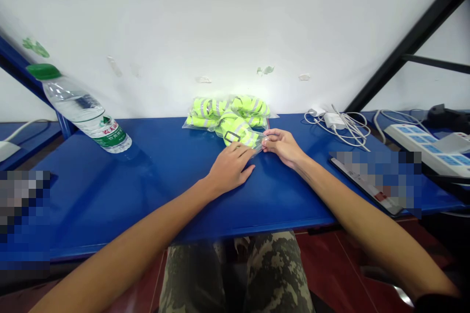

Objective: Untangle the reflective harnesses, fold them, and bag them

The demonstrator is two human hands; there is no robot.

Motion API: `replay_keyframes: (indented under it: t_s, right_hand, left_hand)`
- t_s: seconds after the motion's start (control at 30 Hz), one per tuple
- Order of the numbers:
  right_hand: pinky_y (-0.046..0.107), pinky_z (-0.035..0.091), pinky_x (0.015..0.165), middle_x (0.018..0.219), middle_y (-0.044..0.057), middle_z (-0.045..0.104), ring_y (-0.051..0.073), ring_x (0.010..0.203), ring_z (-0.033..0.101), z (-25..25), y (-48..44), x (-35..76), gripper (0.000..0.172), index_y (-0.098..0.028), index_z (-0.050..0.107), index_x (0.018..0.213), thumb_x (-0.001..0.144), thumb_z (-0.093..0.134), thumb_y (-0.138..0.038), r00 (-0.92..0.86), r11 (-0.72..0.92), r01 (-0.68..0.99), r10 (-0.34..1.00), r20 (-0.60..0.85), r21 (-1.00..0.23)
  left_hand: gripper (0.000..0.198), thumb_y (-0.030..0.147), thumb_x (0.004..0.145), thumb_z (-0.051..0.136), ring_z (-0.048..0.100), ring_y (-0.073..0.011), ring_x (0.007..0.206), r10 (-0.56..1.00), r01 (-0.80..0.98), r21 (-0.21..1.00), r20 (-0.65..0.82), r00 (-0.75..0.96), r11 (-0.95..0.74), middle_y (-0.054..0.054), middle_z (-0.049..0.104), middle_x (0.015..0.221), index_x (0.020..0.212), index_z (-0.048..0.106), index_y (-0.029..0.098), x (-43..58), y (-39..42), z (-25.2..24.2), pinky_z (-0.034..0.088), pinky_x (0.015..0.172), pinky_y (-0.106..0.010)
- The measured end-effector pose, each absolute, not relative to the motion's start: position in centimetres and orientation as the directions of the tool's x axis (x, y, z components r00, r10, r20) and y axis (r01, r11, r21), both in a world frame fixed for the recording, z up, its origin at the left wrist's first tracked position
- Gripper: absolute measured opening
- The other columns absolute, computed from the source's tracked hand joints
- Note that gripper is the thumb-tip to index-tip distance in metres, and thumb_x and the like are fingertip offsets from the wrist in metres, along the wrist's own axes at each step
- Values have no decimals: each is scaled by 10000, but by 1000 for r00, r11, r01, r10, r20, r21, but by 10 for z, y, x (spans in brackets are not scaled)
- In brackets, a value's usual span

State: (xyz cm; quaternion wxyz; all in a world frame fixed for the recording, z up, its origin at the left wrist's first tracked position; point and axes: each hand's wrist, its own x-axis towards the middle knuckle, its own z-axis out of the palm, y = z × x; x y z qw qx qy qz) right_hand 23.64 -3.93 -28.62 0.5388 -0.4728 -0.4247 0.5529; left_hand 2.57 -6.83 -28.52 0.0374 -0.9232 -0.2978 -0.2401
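Note:
A clear plastic bag (pixel 259 142) holds a rolled neon-yellow reflective strap (pixel 237 124) with grey stripes and a dark rectangular buckle (pixel 232 137). It lies on the blue table, its near corner pointing toward me. My left hand (pixel 232 166) rests on the bag's near edge with fingers stretched out and the thumb apart. At the corner on the right, my right hand (pixel 282 145) pinches the plastic between thumb and fingers. Behind this bag, against the wall, sit several more bagged yellow straps (pixel 205 110).
A water bottle (pixel 84 107) with a green cap stands at the left. On the right are a white charger with coiled cable (pixel 338 121), a blurred-out flat device (pixel 367 186) and a white power strip (pixel 429 146). A white wall (pixel 227 24) closes off the back of the blue table (pixel 154 176).

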Motion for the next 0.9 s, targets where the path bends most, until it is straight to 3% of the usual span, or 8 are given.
replay_keyframes:
  t_s: [0.13, 0.27, 0.37, 0.43, 0.5, 0.6, 0.7, 0.9]
  right_hand:
    - [363, 613, 702, 701, -8, 690, 167, 665, 699, -276, -43, 239, 354, -180, 594, 930, 634, 709, -25, -77, -194, -447, 981, -179, -873]
    - [289, 612, 677, 723, -12, 703, 144, 660, 704, -271, -44, 239, 343, -198, 584, 890, 631, 692, 0, -116, -188, -551, 982, -148, -813]
    - [251, 604, 641, 723, -27, 691, 116, 614, 678, -268, -47, 237, 302, -206, 598, 841, 629, 731, -37, -146, -157, -567, 985, -89, -809]
    - [262, 603, 626, 719, -32, 671, 115, 609, 664, -266, -50, 237, 266, -208, 629, 828, 637, 782, -103, -187, -121, -520, 982, -25, -845]
    - [294, 603, 620, 737, -14, 664, 138, 653, 666, -264, -53, 238, 219, -207, 672, 834, 670, 818, -214, -215, -37, -422, 975, 61, -906]
    - [319, 594, 641, 860, 31, 666, 168, 781, 654, -263, -56, 238, 219, -208, 734, 827, 698, 827, -360, -176, 194, -256, 954, 243, -947]
    - [291, 568, 643, 967, 40, 655, 156, 823, 623, -264, -57, 233, 226, -224, 765, 809, 669, 851, -379, -99, 406, -97, 904, 415, -909]
    - [281, 509, 588, 692, 30, 654, 127, 609, 587, -262, -65, 219, 322, -179, 730, 742, 794, 734, -496, -111, 421, 33, 903, 415, -906]
  left_hand:
    - [726, 517, 847, 648, 360, -346, 1412, 484, 565, 40, 566, 667, -824, -168, 480, 1480, 1421, 466, 112, 21, -62, -282, 276, 1176, -514]
    - [975, 718, 759, 627, 256, -398, 1467, 458, 543, 25, 570, 682, -839, -206, 356, 1557, 1491, 384, 120, 22, -56, -280, 159, 1200, -591]
    - [686, 511, 900, 576, 332, -349, 1443, 430, 539, 16, 624, 653, -842, -192, 455, 1493, 1464, 426, 150, 24, -49, -279, 179, 1200, -578]
    - [502, 313, 948, 511, 431, -300, 1383, 397, 501, 37, 661, 637, -865, -173, 545, 1406, 1424, 474, 157, 24, -45, -276, 276, 1177, -529]
    - [436, 233, 939, 488, 536, -264, 1277, 372, 431, 95, 686, 625, -898, -155, 612, 1316, 1365, 534, 155, 24, -42, -270, 396, 1105, -459]
    - [327, 248, 961, 474, 644, -209, 1048, 453, 387, 268, 710, 540, -882, -114, 698, 1146, 1227, 640, 154, 22, -43, -255, 496, 937, -343]
    - [309, 309, 990, 450, 660, -182, 908, 586, 409, 425, 659, 472, -808, -80, 728, 1022, 1104, 690, 152, 21, -48, -236, 490, 827, -295]
    - [263, 391, 947, 529, 541, -142, 587, 745, 589, 490, 580, 330, -642, 5, 622, 665, 1014, 634, 160, 18, -56, -211, 411, 639, -278]
